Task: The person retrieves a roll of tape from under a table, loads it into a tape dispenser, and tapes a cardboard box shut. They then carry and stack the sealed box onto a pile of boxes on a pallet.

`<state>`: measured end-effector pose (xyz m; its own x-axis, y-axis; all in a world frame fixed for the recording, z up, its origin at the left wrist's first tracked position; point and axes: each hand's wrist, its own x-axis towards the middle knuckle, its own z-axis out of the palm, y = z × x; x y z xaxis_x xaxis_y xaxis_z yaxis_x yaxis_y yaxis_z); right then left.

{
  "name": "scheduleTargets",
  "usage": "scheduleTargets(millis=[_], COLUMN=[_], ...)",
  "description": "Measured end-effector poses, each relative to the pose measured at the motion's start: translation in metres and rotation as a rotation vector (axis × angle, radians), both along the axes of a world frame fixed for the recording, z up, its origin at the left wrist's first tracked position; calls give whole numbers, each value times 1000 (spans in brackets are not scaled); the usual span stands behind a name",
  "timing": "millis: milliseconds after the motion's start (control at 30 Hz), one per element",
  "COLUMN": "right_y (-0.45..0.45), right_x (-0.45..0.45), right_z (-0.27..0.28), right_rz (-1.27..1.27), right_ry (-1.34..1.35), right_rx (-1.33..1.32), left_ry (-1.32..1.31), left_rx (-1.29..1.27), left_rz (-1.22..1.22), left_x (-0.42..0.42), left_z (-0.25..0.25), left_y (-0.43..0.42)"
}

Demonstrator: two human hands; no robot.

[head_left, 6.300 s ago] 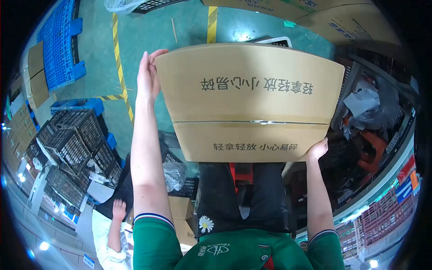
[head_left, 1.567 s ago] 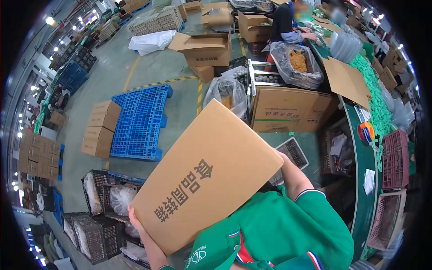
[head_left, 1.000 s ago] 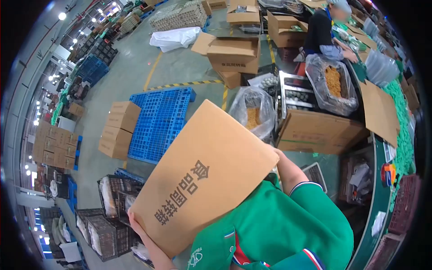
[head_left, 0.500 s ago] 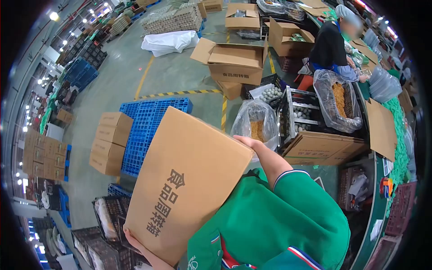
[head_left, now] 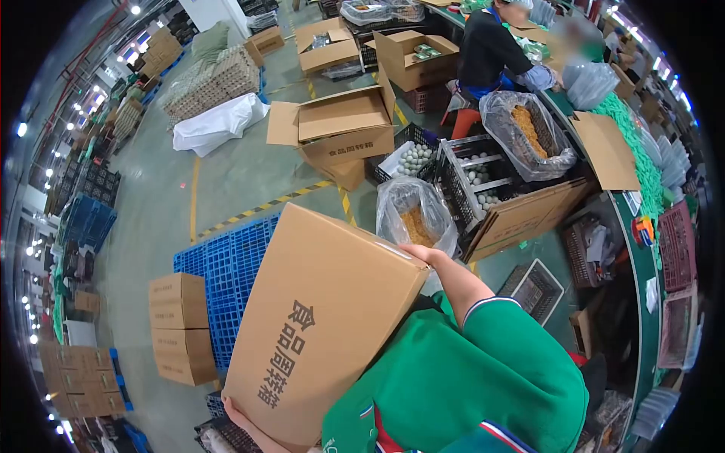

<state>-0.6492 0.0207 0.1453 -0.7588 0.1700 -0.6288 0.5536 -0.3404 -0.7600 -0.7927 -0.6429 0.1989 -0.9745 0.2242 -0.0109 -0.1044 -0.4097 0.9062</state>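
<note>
A large closed cardboard box [head_left: 325,302] with dark printed characters is held tilted against the front of my green shirt. My right hand [head_left: 419,255] grips its upper right corner, fingers over the edge. At the lower left edge, my left hand [head_left: 236,414] is wrapped on the box; some of its fingers are hidden. Beyond the box lies a blue plastic pallet [head_left: 236,264] on the floor. Close past my right hand stands a clear plastic bag [head_left: 393,204] with orange-brown contents.
Stacked cartons [head_left: 177,302] stand left of the pallet. An open carton [head_left: 343,121] is ahead, near an egg crate [head_left: 415,155]. A co-worker [head_left: 491,49] sits at the green-edged workbench [head_left: 642,317] on the right. A grey crate [head_left: 532,291] lies on the floor near my right arm.
My view has turned to the right, so the open carton and pallet sit further left. The grey floor crate now shows more fully. Both hands still hold the box.
</note>
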Motion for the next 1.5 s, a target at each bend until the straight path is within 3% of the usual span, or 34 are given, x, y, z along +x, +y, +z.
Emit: scheduleTargets(millis=[267, 467, 567, 700, 933, 967, 1100, 1200, 1300, 1500], right_y=[7, 49, 77, 105, 124, 118, 134, 105, 107, 97], right_x=[-42, -125, -170, -232, -322, -332, -403, -432, -471, -542], right_z=[27, 13, 10, -18, -1, 29, -16, 76, 56, 97], right_rz=[-141, -83, -71, -64, -52, -23, -32, 43, 114, 191], right_ry=[-44, 34, -10, -42, -10, -45, 5, -9, -48, -77], right_rx=[-7, -15, -10, -6, 5, 177, 73, 264, 387, 415], left_ry=[1, 12, 9, -245, -130, -118, -80, -104, -154, -297], left_rx=[6, -239, -284, -229, -365, -383, -269, -241, -257, -247], left_rz=[-84, 99, 34, 336, 421, 430, 379, 373, 425, 579], left_x=[-96, -174, -199, -218, -302, -315, -362, -387, -403, -423], left_z=[43, 31, 51, 94, 58, 51, 30, 30, 32, 45], left_y=[67, 78, 99, 147, 125, 120, 101, 104, 102, 120])
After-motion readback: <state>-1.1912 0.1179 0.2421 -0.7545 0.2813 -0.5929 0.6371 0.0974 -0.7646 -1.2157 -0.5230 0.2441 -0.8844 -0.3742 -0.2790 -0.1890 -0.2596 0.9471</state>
